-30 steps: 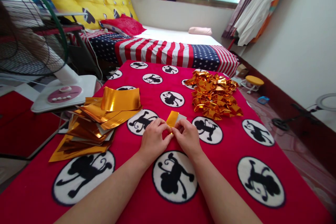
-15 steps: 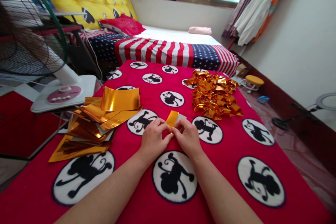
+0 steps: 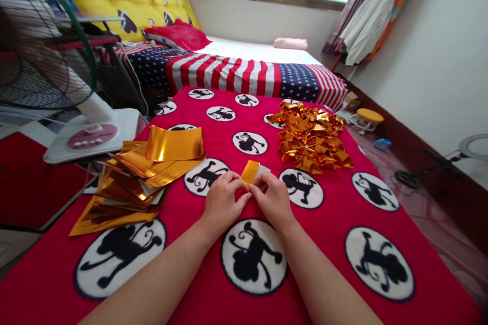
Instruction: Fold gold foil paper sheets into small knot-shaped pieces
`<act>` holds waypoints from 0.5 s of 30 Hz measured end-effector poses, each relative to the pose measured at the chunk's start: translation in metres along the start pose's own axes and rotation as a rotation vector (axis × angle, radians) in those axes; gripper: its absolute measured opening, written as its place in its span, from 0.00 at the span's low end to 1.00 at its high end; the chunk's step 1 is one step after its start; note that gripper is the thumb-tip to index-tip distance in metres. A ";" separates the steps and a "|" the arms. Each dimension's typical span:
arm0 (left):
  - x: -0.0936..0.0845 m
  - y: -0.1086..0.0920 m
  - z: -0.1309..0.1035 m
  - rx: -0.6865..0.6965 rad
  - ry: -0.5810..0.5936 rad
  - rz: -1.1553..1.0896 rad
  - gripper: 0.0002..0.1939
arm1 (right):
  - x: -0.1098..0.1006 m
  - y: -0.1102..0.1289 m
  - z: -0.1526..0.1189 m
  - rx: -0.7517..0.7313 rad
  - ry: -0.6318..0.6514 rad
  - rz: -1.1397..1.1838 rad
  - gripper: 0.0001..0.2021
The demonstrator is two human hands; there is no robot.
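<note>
A small gold foil paper (image 3: 250,171) with a greyish side lies between my hands at the middle of the red cloth. My left hand (image 3: 225,197) pinches its near edge between thumb and fingers. Right beside it, my right hand (image 3: 271,196) pinches the same edge, the fingertips of both nearly touching. The paper's near end is mostly hidden by the fingers. To the left is a loose stack of flat gold sheets (image 3: 175,144). A heap of folded gold foil pieces (image 3: 310,137) rests at the right, beyond my right hand.
The red cloth (image 3: 320,274) with monkey prints covers the surface under my hands. A fan with a white base (image 3: 124,127) stands at the left. Behind are a bed with a striped cover (image 3: 229,73) and a red pillow (image 3: 179,35). A yellow stool (image 3: 369,116) is at the right.
</note>
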State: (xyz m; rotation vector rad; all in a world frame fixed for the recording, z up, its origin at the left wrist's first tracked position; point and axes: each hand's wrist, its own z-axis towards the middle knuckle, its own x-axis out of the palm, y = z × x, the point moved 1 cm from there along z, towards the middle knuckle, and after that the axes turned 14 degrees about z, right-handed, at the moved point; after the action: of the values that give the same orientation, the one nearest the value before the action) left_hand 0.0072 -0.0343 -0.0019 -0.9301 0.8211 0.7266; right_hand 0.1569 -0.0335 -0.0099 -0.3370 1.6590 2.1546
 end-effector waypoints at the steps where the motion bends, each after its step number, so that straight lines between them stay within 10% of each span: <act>1: 0.000 0.000 0.000 0.000 -0.001 0.000 0.02 | 0.000 0.000 0.000 -0.001 0.001 0.000 0.06; 15: 0.001 0.001 0.000 0.004 -0.009 0.001 0.02 | -0.001 -0.001 -0.001 -0.005 0.013 0.029 0.06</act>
State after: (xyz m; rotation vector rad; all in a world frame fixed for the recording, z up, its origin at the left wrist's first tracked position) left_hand 0.0066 -0.0333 -0.0035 -0.9227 0.8151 0.7293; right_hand 0.1583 -0.0350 -0.0103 -0.3312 1.6759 2.1827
